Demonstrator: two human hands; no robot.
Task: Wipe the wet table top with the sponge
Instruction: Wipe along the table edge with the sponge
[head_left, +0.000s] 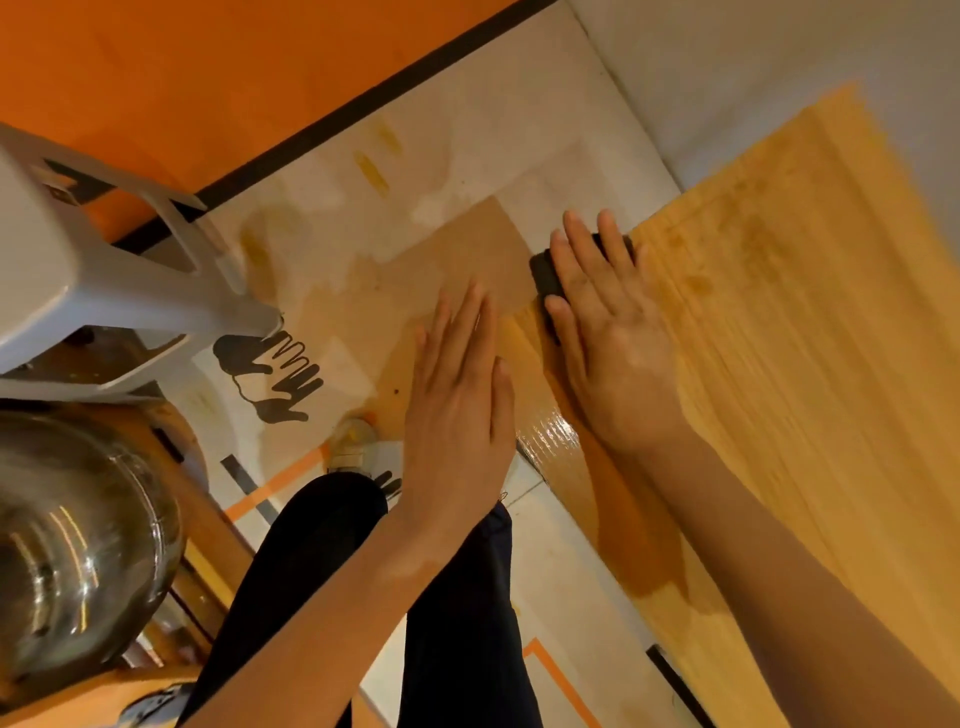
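Right hand (608, 332) flat on top of the dark sponge (545, 275), fingers straight and slightly apart, pressing it onto the wooden table (805, 338) near the table's left edge, toward its far corner. Sponge mostly covered, showing only past the thumb side and between the fingertips. Left hand (457, 395) just beside the right, held flat with fingers straight and close together, at or just past the table's left edge; cannot tell whether touching the wood. Glossy wet patch (550, 441) on the table's edge between the two wrists, darker damp area (639, 545) nearer the body along the same edge. Below, dark trousers (337, 597) and a light shoe (353, 441) on the pale floor (467, 156). Grey plastic stool (104, 260) at left, shiny metal bowl (78, 545) on a wooden surface at lower left. Orange wall (208, 78) beyond the floor.
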